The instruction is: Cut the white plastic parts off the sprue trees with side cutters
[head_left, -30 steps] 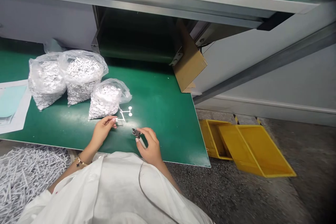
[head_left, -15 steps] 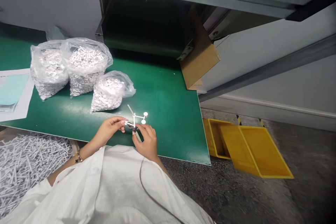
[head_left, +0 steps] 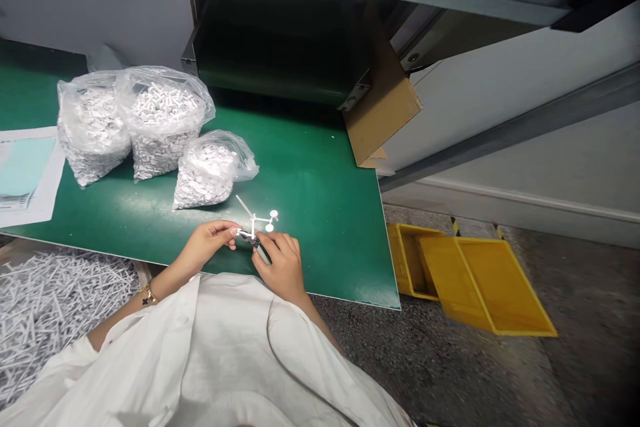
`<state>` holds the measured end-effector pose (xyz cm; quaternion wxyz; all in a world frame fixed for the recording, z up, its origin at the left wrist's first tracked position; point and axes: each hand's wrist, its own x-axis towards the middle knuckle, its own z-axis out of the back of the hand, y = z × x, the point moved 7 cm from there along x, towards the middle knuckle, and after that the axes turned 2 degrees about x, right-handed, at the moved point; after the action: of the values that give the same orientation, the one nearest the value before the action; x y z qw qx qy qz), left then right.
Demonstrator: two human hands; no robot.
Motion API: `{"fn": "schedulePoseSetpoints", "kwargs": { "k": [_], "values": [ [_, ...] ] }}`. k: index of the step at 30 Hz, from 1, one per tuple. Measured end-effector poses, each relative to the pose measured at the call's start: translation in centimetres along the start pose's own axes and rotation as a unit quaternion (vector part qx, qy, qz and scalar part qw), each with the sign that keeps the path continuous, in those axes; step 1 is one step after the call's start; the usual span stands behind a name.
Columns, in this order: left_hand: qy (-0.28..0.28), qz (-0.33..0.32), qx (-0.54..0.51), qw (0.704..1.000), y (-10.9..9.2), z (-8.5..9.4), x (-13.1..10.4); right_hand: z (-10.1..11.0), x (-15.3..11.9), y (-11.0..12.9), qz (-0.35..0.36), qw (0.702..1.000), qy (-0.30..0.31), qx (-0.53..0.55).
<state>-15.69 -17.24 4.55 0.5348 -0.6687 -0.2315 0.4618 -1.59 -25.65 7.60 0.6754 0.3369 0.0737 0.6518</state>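
Observation:
In front of my body, my left hand pinches one end of a white plastic moulded sprue between thumb and fingertips. The sprue has thin branches, one long rod pointing up and away, and two round discs on its right side. My right hand is wrapped around a pair of cutting pliers with pale grips and dark jaws. Those jaws lie against the sprue close to my left fingertips. Whether they are closed on the plastic, I cannot tell.
Clear plastic bags of small white parts stand on the green table. Papers lie at left. Many white sticks fill the lower left. A cardboard piece stands at the table's right; yellow bins are on the floor.
The sprue has tipped a little to the left, its long rod now leaning further over. My right hand and the pliers have turned slightly, while my left hand keeps its pinch.

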Motion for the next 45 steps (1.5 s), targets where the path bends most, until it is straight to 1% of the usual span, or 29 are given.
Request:
{"fn": "schedulePoseSetpoints", "kwargs": {
  "k": [3, 6, 11, 14, 17, 23, 28, 34, 41, 45],
  "values": [
    [0.003, 0.004, -0.004, 1.0, 0.6, 0.1, 0.2, -0.5, 0.1, -0.3, 0.013, 1.0, 0.013, -0.004],
    [0.007, 0.026, -0.019, 0.999, 2.1, 0.2, 0.6, -1.8, 0.0, -1.1, 0.008, 0.999, 0.033, -0.002],
    [0.002, 0.098, -0.092, 0.991, 5.4, 0.5, 1.0, -4.5, -1.1, -2.6, -0.057, 0.995, 0.067, 0.043],
    [-0.009, 0.116, -0.119, 0.986, 6.2, 0.8, 1.0, -5.2, -1.7, -2.9, -0.092, 0.991, 0.075, 0.063],
    [-0.012, 0.11, -0.122, 0.986, 6.1, 1.0, 1.0, -4.9, -1.8, -2.6, -0.094, 0.992, 0.061, 0.064],
    [0.011, 0.092, -0.12, 0.988, 5.7, 0.6, 0.8, -4.0, -1.4, -1.8, -0.056, 0.998, 0.031, 0.022],
    [0.015, 0.101, -0.15, 0.983, 6.0, 0.5, 0.8, -3.9, -1.3, -1.5, -0.047, 0.998, 0.042, 0.017],
    [0.019, 0.109, -0.165, 0.98, 5.9, 0.5, 0.7, -3.8, -1.0, -1.3, -0.034, 0.998, 0.058, 0.016],
    [0.02, 0.132, -0.183, 0.974, 5.9, 0.5, 0.8, -3.5, -0.6, -0.9, -0.009, 0.997, 0.077, -0.016],
    [0.012, 0.156, -0.209, 0.965, 6.1, 0.5, 0.7, -3.7, -0.5, -0.7, 0.007, 0.996, 0.084, -0.027]
  ]
}}
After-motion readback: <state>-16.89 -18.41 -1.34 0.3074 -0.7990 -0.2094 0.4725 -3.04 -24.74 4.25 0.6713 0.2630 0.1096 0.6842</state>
